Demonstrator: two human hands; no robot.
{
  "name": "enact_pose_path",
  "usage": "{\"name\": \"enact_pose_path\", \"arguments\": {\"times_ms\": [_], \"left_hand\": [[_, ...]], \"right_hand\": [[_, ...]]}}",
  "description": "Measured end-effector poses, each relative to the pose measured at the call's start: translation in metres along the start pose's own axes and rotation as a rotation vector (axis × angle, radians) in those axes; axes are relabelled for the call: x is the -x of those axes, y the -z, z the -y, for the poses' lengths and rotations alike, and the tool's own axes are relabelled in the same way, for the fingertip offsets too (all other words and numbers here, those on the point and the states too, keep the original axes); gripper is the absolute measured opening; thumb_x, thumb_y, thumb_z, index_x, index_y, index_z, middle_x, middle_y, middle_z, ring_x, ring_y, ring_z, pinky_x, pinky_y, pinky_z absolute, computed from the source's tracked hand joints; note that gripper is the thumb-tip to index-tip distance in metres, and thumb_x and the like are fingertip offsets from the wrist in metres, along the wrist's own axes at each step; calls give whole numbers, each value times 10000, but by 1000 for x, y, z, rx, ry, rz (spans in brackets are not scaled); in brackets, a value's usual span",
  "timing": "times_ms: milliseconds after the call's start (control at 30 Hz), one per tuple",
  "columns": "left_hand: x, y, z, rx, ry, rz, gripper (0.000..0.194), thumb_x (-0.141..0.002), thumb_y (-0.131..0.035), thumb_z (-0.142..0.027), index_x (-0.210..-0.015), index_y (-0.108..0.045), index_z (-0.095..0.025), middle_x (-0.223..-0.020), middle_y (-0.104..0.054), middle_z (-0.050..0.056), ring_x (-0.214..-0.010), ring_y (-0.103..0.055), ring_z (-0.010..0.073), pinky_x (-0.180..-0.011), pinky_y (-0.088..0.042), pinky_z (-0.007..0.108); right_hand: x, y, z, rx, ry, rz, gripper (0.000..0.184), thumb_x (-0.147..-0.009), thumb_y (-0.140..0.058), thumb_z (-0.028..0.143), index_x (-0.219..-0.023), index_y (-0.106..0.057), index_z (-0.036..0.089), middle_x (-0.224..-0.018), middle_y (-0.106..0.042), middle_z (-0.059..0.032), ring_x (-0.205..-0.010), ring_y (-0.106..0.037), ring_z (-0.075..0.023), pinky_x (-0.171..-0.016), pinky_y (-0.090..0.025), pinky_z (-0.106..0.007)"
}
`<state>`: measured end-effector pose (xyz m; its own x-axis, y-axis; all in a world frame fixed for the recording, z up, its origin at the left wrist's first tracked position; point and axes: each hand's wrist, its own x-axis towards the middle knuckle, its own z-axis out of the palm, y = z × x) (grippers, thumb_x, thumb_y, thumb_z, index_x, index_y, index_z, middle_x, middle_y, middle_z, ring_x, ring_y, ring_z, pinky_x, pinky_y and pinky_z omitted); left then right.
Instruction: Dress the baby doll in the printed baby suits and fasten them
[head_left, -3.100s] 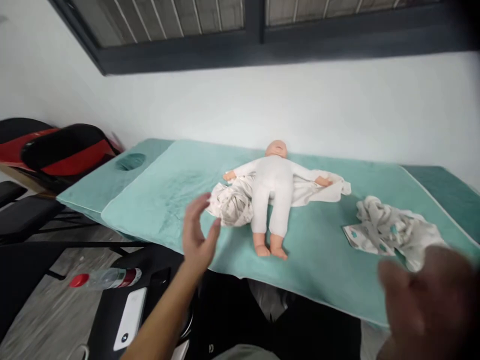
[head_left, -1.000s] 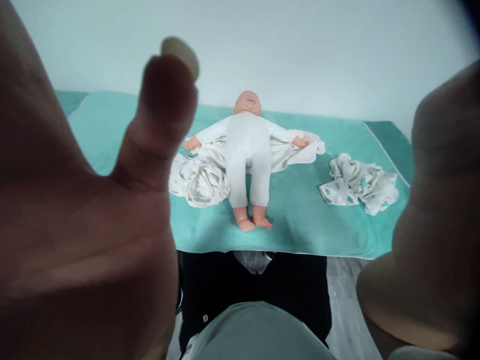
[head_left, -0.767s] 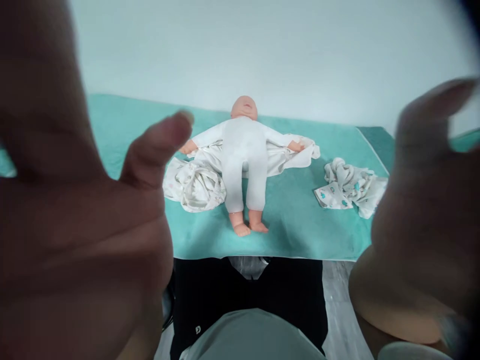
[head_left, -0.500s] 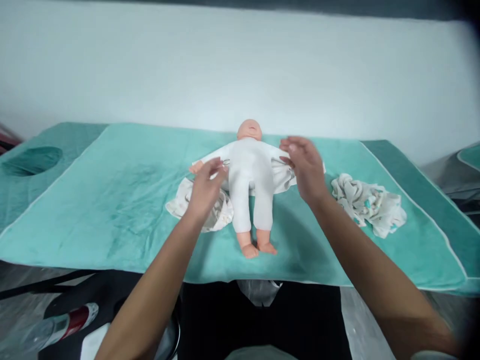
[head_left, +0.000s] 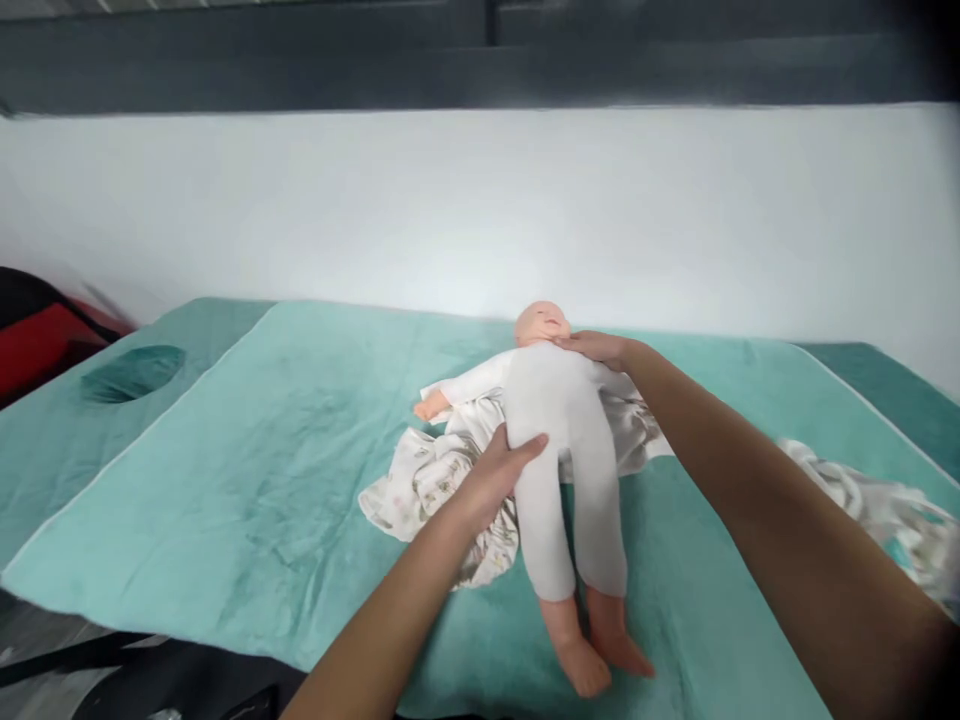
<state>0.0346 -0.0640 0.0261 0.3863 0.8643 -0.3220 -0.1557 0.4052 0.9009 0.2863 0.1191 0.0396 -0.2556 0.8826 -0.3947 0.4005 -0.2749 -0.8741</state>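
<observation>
A baby doll (head_left: 559,395) with a white cloth body lies face up on a green-covered bed, its head toward the wall and its bare feet toward me. My left hand (head_left: 499,475) grips the doll's hip, thumb on top and the other fingers hidden at its side. Up at the neck and shoulder, my right hand (head_left: 596,348) holds the doll, its fingertips against the neck. White patterned baby clothing (head_left: 420,480) lies spread beneath the doll, showing on both sides of the body.
A crumpled white cloth (head_left: 862,500) lies at the right, partly behind my right forearm. The green bed cover (head_left: 247,480) has a round hole (head_left: 133,373) at far left. Behind the bed stands a white wall (head_left: 375,210). A red and black object (head_left: 45,340) is at the left edge.
Both hands have come down onto the doll, the left at its hip and the right at its neck. My view has tilted up and shifted left.
</observation>
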Motion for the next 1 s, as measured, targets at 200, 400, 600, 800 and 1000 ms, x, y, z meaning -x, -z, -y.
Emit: {"name": "enact_pose_path", "arguments": {"times_ms": [200, 400, 600, 800, 1000], "left_hand": [[0, 10, -35, 73, -58, -27, 568, -795, -734, -434, -1281, -567, -193, -1204, -692, 141, -895, -718, 262, -784, -601, 393], [18, 91, -89, 55, -148, -105, 563, -803, -714, -437, -1254, -580, -127, -1060, -718, 140, -745, -707, 203, -688, -607, 336], [35, 218, -101, -72, -138, -332, 507, -767, -698, -517, -1123, -671, -156, -952, -757, 135, -797, -720, 270, -712, -615, 369], [40, 293, -88, -234, -97, -404, 602, -751, -653, -608, -1144, -675, -153, -917, -761, 145, -851, -718, 336, -753, -601, 460], [47, 301, -81, -807, -259, -546, 611, -815, -590, -572, -1252, -629, -147, -1086, -731, 174, -963, -696, 347, -844, -564, 461]], "right_hand": [[-8, -2, 41, -127, 36, 155, 419, -859, -682, 473, -1140, -707, 163, -1144, -733, -125, -1009, -704, -273, -848, -595, -344], [-51, -55, 115, -39, 172, 120, 507, -840, -689, 537, -1164, -692, 147, -1220, -699, -131, -1075, -677, -294, -911, -577, -391], [-121, -186, 166, 3, 464, 135, 550, -865, -679, 484, -1280, -616, 127, -1327, -637, -134, -1211, -608, -272, -1092, -454, -415], [-169, -256, 176, 111, 614, 183, 740, -828, -695, 491, -1438, -457, 148, -1474, -506, -122, -1340, -498, -249, -1174, -346, -413], [-174, -218, 133, 420, 399, 23, 784, -857, -498, 723, -1391, -477, 150, -1414, -554, -162, -1231, -574, -299, -1019, -475, -397]]}}
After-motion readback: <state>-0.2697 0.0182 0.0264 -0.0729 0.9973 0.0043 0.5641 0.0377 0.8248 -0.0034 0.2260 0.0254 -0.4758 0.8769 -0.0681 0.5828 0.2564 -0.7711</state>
